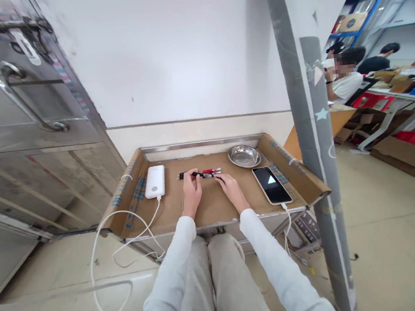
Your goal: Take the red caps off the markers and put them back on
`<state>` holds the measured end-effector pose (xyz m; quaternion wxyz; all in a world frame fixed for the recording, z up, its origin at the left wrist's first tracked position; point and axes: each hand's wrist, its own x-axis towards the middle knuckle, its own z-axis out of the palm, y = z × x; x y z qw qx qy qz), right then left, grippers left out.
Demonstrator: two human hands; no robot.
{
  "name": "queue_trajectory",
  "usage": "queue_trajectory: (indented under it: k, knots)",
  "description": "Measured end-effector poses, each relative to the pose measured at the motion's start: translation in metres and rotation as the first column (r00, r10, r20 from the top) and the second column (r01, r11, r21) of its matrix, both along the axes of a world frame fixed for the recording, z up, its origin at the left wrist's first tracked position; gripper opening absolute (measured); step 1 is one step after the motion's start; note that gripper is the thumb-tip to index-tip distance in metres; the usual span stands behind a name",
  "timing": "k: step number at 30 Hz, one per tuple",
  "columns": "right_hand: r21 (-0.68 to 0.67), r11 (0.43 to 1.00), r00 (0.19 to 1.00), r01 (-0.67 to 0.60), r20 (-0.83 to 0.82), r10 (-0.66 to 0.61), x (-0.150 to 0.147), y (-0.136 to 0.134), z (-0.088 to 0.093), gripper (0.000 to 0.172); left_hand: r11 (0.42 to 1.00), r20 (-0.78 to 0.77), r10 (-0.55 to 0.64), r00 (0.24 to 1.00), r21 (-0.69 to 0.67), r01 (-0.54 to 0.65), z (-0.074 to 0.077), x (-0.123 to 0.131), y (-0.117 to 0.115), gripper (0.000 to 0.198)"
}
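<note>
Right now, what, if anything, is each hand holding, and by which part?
The left hand grips a black pen near one end; whether the right hand holds anything cannot be told.

- The pens [212, 170] on the far side are showing bright red, while the nearer pen [201, 175] is looking black.
- Brown is covering the cardboard lining [209, 207], with blue lettering [140, 189] running along its left and right sides.
- The power bank [154, 179], left, is showing white around a grey disc.
- The dish [244, 157], far right, is gleaming silver.
- The phone [276, 190], right, is showing black with a white patch inside a pale rim.
- Sleeves [170, 289] are looking whitish, trousers [229, 278] beige.
- The right-hand pole [331, 181] is wearing grey and white, a pale teal star [321, 114] standing out.
</note>
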<state>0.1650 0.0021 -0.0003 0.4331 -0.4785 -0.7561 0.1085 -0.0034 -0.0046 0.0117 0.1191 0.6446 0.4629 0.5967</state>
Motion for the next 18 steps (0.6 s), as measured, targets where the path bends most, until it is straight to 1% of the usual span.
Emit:
queue_trajectory:
  k: [1,3,5,6,8,10,14,16,18]
  knots:
    - [0.012,1.000,1.000,0.026,-0.007,-0.026,0.0005,-0.0002,0.0006,0.027,1.000,-0.004,-0.012,1.000,-0.013,0.012,-0.0007,0.0000,0.0007,0.021]
    - [0.032,0.996,0.997,0.081,-0.016,-0.080,0.0020,-0.0009,0.0019,0.029,0.995,-0.062,-0.087,0.994,-0.049,0.084,-0.0018,0.0006,0.0017,0.019]
    - [0.046,0.992,0.993,0.117,0.007,-0.118,0.0035,-0.0019,0.0033,0.031,0.981,-0.181,-0.182,0.967,-0.103,0.165,-0.0022,0.0015,0.0019,0.015]
    - [0.052,0.991,0.991,0.126,0.035,-0.128,0.0040,-0.0025,0.0040,0.032,0.975,-0.250,-0.208,0.946,-0.126,0.181,-0.0022,0.0019,0.0019,0.014]
    - [0.067,0.989,0.985,0.128,0.107,-0.135,0.0038,-0.0036,0.0053,0.034,0.975,-0.363,-0.210,0.908,-0.148,0.166,-0.0025,0.0024,0.0022,0.011]
    - [0.077,0.992,0.978,0.104,0.175,-0.116,0.0023,-0.0044,0.0065,0.033,0.979,-0.424,-0.191,0.885,-0.152,0.138,-0.0038,0.0024,0.0036,0.009]
    - [0.056,0.998,0.968,0.000,0.250,-0.014,-0.0019,-0.0050,0.0083,0.030,0.975,-0.445,-0.192,0.874,-0.184,0.121,-0.0084,0.0022,0.0080,0.013]
    - [0.047,0.999,0.969,-0.013,0.247,0.001,-0.0029,-0.0052,0.0086,0.029,0.975,-0.428,-0.187,0.884,-0.192,0.113,-0.0096,0.0025,0.0087,0.015]
    - [0.049,0.999,0.971,0.003,0.239,-0.015,-0.0029,-0.0055,0.0082,0.025,0.977,-0.410,-0.176,0.895,-0.183,0.108,-0.0092,0.0031,0.0076,0.017]
